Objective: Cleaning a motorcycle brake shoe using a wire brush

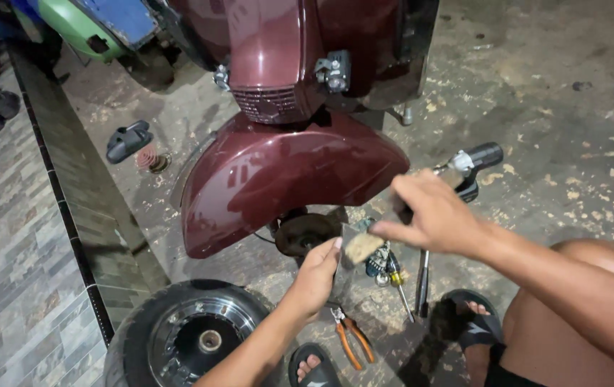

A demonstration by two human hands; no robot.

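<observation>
Front wheel already off and flat on floor, hub bare under maroon fender; left hand clamped on grey part, right hand pinching tan pad against it; refitting undone.

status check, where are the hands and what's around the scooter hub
Left hand shut on a dark flat piece. Right hand pinching a tan pad against it. Hub bare under maroon fender; wheel, pliers, screwdriver on floor.
</observation>
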